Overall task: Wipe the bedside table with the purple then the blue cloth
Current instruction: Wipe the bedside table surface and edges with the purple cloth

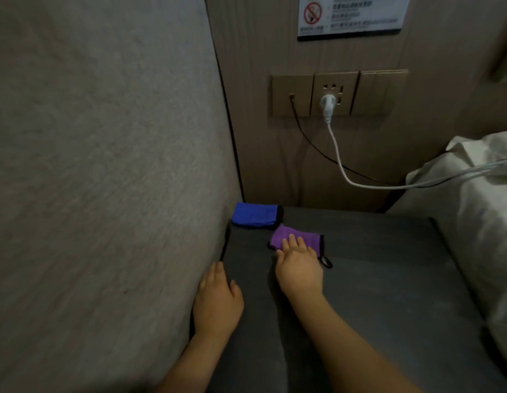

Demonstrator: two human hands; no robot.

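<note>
Two cloths lie far-left on the tabletop (374,265): the right hand (299,269) presses flat fingers on the purple cloth (292,236), its length running left-right, blue cloth (255,215) just beyond.

1. A grey, rough-textured upholstered panel (104,165) fills the left side.
2. A brown wood-grain wall panel (263,154) stands behind, lit dimly.
3. A row of beige wall plates (339,93) carries a white plug (327,104) with a white cable (360,181) and a thin black cable (312,143).
4. A white printed no-smoking notice (350,15) hangs above.
5. Rumpled white bedding (479,211) lies at the right.
</note>
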